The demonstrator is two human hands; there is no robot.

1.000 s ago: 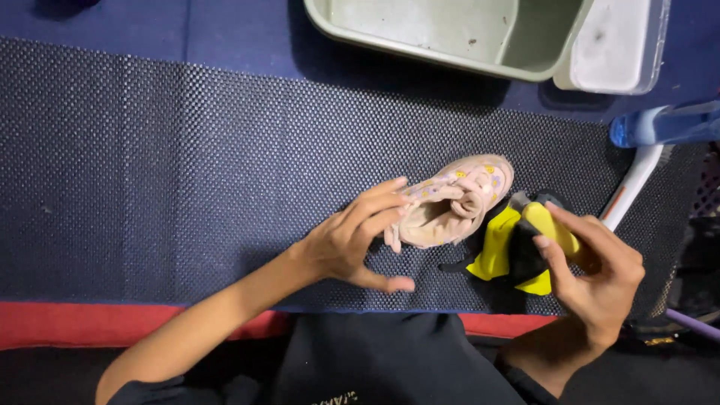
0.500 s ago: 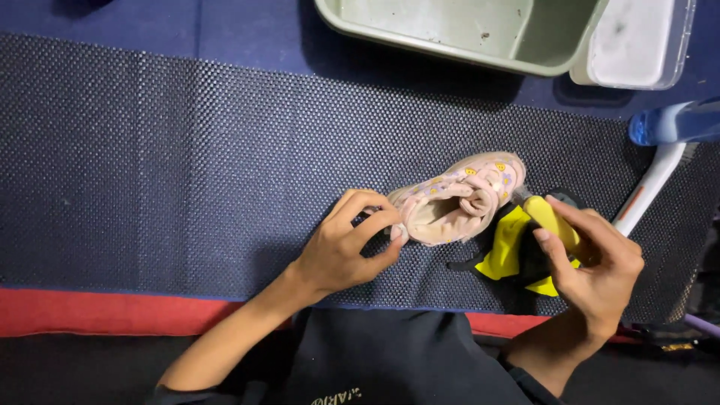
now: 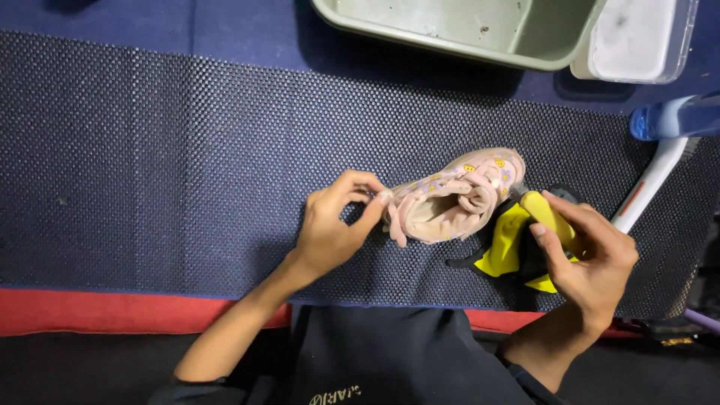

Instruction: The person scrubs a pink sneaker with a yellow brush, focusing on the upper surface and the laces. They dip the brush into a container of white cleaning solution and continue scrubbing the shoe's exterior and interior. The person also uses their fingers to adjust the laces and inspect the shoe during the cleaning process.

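Since the earlier frame, the left hand [image 3: 334,229] has shifted from the mat to the heel of the small pink fabric child's shoe [image 3: 456,196], thumb and forefinger pinched shut on its heel edge. That shoe lies on its side on the dark textured mat [image 3: 150,150]. Right of the shoe, the right hand [image 3: 592,259] is closed around a yellow-and-black cloth [image 3: 514,244]; wiping appears not yet begun. Beyond the shoe sit a pale green plastic basin [image 3: 450,30] and white container [image 3: 637,41]; a white-handled brush [image 3: 651,180] lies further right. Nothing obstructs.

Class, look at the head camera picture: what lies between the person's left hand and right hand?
In the head view, the small pink shoe lies between them: the left hand pinches its heel end, and the right hand holds a yellow and black cloth beside its toe end.
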